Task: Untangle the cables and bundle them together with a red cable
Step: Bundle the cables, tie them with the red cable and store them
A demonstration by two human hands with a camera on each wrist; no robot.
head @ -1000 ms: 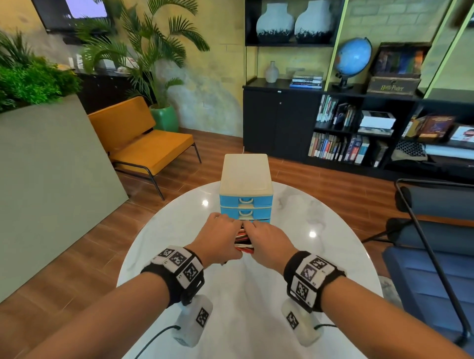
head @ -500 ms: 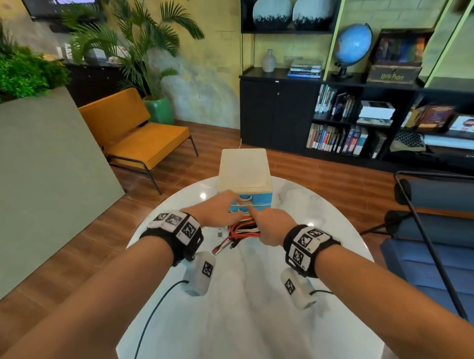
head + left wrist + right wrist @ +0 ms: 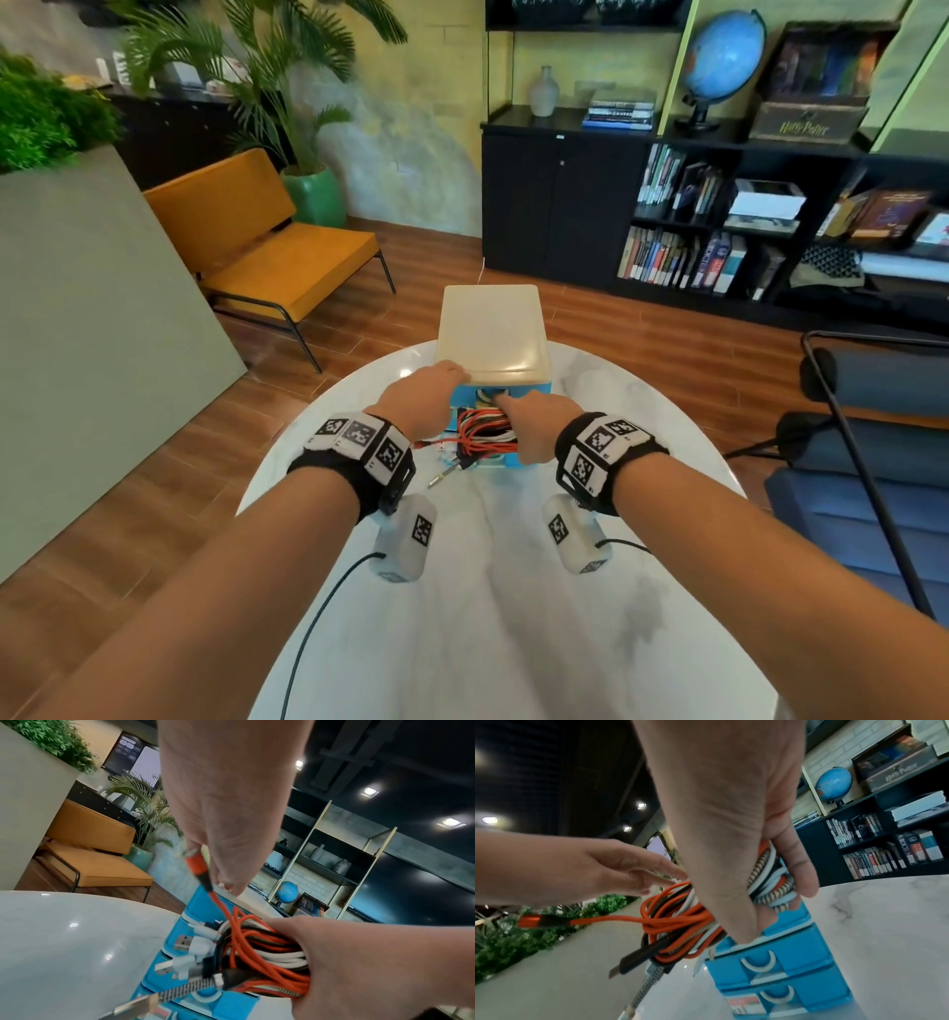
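A tangle of red, white, black and braided cables [image 3: 482,432] [image 3: 257,949] [image 3: 675,920] hangs in front of a small drawer unit [image 3: 493,329] [image 3: 782,953] with a cream top and blue drawers. My right hand [image 3: 534,424] [image 3: 731,841] grips the tangle, thumb and fingers wrapped round it. A red cable's plug [image 3: 422,443] [image 3: 196,863] [image 3: 535,921] sticks out to the left, free. A braided cable's metal plug [image 3: 442,477] dangles near the table. My left hand [image 3: 426,390] [image 3: 226,841] [image 3: 618,866] has straight fingers, reaching the unit's top left edge and holding nothing.
The unit stands at the far side of a round white marble table [image 3: 488,606]. An orange bench [image 3: 267,257] is left beyond it. A blue chair with a black frame [image 3: 868,488] is on the right, and a black bookshelf [image 3: 719,231] is behind.
Both hands were down at a lower drawer with the cables. My right hand has since lifted the tangle out, and my left hand has let go and risen to the unit's top.
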